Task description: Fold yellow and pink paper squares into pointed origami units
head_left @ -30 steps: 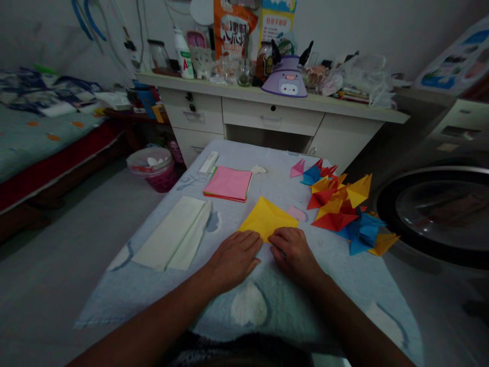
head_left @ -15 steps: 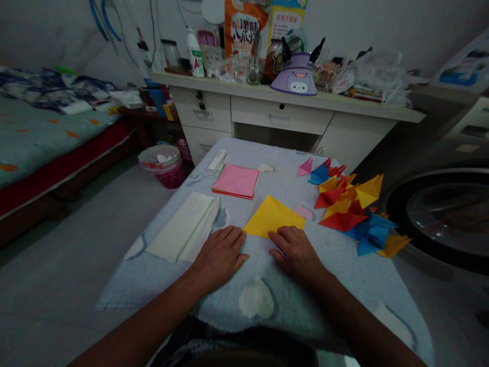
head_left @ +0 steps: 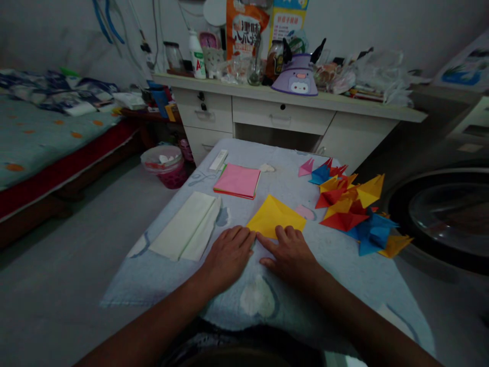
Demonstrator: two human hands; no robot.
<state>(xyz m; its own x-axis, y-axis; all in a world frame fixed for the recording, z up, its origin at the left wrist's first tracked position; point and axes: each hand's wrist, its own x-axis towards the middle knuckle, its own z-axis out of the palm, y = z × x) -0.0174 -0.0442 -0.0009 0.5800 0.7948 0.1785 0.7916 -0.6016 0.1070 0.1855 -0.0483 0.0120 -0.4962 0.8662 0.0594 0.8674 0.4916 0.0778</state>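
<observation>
A yellow sheet of origami paper (head_left: 275, 214), folded to a triangle-like shape, lies flat on the cloth-covered table (head_left: 301, 311). My left hand (head_left: 230, 252) rests at its left corner, fingers close together and stretched out, the fingertips on the paper's edge. My right hand (head_left: 287, 254) lies along the near edge, its index finger reaching left toward my left fingertips and the other fingers spread on the paper. Farther back sits a stack of square coloured paper (head_left: 239, 180), pink on top. To the right stand several folded paper cranes (head_left: 346, 220) in red, yellow, blue and pink.
A folded pale cloth or tissue (head_left: 185, 224) lies left of my left hand. Behind the paper stack is a small white box (head_left: 218, 160). A white desk (head_left: 278, 112) with jars and bags stands beyond the table. At right is a washing machine (head_left: 451, 204); a pink bin (head_left: 170, 171) stands left.
My right index finger has slid left along the paper's near edge, toward my left hand. My left hand has shifted slightly right onto the corner. The paper has stayed nearly in place.
</observation>
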